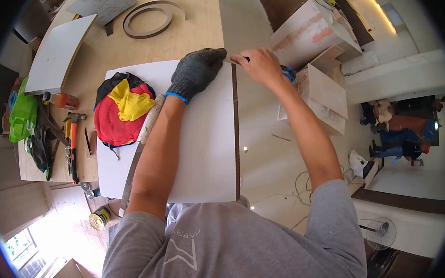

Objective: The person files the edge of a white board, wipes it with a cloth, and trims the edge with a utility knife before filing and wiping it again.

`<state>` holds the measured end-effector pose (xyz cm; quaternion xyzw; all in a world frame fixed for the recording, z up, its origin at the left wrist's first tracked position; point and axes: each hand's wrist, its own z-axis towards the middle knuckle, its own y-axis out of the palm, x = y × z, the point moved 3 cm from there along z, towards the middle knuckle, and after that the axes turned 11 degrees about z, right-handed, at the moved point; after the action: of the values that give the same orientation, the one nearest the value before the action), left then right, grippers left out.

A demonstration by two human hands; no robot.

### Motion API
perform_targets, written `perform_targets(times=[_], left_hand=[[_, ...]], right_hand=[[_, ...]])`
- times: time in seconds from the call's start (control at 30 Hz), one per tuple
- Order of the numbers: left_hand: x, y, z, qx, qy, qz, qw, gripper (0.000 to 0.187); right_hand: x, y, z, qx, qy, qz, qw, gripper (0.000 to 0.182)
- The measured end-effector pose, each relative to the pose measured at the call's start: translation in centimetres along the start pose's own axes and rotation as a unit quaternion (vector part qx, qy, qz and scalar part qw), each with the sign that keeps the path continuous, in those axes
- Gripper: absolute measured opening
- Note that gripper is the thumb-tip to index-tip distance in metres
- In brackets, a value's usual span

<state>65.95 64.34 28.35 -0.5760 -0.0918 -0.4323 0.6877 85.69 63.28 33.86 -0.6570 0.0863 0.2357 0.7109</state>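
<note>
Brown strip [235, 134]: thin, dark and straight, lying along the right-hand edge of the white panel [204, 148]; its far end is just beside the fingertips of the bare right hand [260, 66]; from there its long axis runs back toward the grey shirt [236, 242]; the right hand looks the nearer of the two, with the gloved left hand [200, 72] close by on the other side.
White panel: under the left hand and forearm; flat, smooth, straight-edged, its far right corner between the two hands.
Right hand: fingers curled, thumb and forefinger drawn together at the strip's end – something small and dark shows at the tips, but I cannot tell whether it is gripped.
Left hand: in a dark, knitted-looking glove with a blue cuff; fingers curled over near the panel's corner; what they hold, if anything, is hidden.
Brown coil [127, 22]: beyond the left hand and to its left; a flat ring of narrow banding, one loose end curving off to the right; it rests on the pale, grained wooden table [201, 28].
Cloth bundle [114, 122]: left of the left hand, on the panel; soft, rounded and puckered, red and black, with a crumpled yellow cloth [131, 103] on top.
Hammer [73, 145]: farther left, nearer the body than the left hand; metal head, orange-and-black handle.
</note>
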Motion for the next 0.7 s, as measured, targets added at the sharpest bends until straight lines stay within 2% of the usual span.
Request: perform_targets(times=[0.2, 0.3, 0.5, 0.7], left_hand=[[-0.8, -0.1, 0.3, -0.009, 0.035, -0.052, 0.998, 0.023], [-0.5, -0.2, 0.1, -0.027, 0.031, -0.074, 0.996, 0.019], [-1.0, 0.3, 0.3, -0.025, 0.051, -0.059, 0.997, 0.024], [-0.9, 0.2, 0.3, -0.008, 0.076, -0.085, 0.993, 0.021]], right_hand=[[-0.7, 0.9, -3.1, 0.03, -0.084, 0.015, 0.996, 0.052], [-1.3, 1.1, -4.4, 0.037, -0.094, 0.026, 0.995, 0.052], [-1.6, 1.0, -5.0, 0.034, -0.088, 0.022, 0.995, 0.052], [-1.9, 0.4, -4.7, 0.012, -0.056, 0.017, 0.998, 0.052]])
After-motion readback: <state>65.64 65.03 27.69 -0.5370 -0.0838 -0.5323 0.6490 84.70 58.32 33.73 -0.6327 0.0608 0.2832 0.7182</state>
